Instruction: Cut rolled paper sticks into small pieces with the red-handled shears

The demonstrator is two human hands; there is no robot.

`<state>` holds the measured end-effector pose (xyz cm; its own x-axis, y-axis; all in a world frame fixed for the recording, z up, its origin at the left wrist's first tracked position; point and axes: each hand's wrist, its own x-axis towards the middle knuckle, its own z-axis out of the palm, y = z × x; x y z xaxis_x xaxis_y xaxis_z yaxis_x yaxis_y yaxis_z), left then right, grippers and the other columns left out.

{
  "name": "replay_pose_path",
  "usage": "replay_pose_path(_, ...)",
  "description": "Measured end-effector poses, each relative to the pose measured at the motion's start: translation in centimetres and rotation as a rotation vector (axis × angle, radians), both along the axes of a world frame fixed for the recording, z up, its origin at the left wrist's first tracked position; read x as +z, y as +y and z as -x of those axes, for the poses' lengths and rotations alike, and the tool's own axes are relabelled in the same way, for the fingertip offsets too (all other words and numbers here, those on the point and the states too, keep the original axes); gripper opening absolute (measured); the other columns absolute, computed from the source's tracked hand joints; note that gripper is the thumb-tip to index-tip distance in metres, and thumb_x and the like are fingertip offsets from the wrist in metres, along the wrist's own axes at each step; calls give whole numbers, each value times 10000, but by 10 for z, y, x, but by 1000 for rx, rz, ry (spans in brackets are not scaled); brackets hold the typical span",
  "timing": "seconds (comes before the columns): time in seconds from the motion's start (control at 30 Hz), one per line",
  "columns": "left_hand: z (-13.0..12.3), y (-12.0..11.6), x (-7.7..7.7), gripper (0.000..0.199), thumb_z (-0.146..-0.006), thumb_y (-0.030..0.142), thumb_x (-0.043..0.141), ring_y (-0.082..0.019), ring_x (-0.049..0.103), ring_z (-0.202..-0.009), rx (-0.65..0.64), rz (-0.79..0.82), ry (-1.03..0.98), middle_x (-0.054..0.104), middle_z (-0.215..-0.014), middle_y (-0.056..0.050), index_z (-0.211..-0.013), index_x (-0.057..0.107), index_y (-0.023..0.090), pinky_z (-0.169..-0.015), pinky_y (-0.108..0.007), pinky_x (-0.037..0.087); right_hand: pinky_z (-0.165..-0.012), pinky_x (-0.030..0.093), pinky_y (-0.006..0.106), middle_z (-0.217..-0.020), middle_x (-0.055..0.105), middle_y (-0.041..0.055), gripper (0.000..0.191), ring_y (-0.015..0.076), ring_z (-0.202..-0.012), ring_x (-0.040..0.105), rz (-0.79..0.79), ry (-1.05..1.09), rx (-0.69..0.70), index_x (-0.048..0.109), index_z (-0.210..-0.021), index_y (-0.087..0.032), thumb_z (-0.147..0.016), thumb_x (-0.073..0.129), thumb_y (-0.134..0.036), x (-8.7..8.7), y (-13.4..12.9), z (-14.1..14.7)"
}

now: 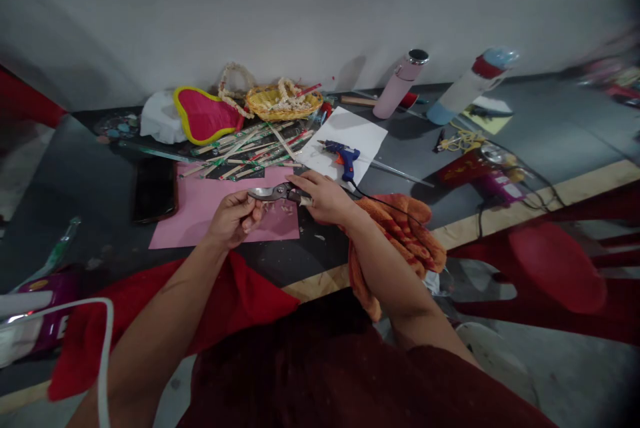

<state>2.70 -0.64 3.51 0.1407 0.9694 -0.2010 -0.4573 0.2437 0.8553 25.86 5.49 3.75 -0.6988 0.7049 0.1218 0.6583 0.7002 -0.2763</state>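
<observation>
My right hand (325, 197) is wrapped round the handles of a pair of pruning shears (270, 193), whose blades point left. At the blade tips is my left hand (235, 218), its fingers curled in a pinch; whatever they hold is too small to make out. Under both hands lies a pink sheet (200, 218) with small pale chips (286, 208) scattered on it. Just beyond the sheet is a pile of thin wrapped sticks (245, 151). A blue glue gun (345, 156) rests on white paper (367, 129) past my right hand.
A dark phone (155, 189) lies left of the pink sheet. Along the wall stand a yellow woven basket (260, 103), a pink flask (400, 85) and a larger bottle (460, 91). An orange cloth (400, 235) hangs over the front edge, near the glue gun's black cord (383, 201).
</observation>
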Motion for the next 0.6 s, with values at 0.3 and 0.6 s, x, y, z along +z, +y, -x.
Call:
replay_pose_path(0.3,7,5,-1,207,-663,299,757,-21,450,-409,122,-69,106,611,-608,-1,-725,643,138,-376,-136,336,-890,428,392,-1206,547,125,703,287,-1098,520,-37,-76,-432,337,-1424,-240,-825,597,-501,-8,11,-7)
replay_pose_path(0.6,-14,-1,-12,198,-780,340,648,-68,525,-460,44,-217,571,642,-649,-14,-777,659,142,-456,-186,424,-921,381,419,-1200,559,134,436,296,-1143,425,-132,2,-475,552,-1233,-205,-914,447,-484,-5,4,-1)
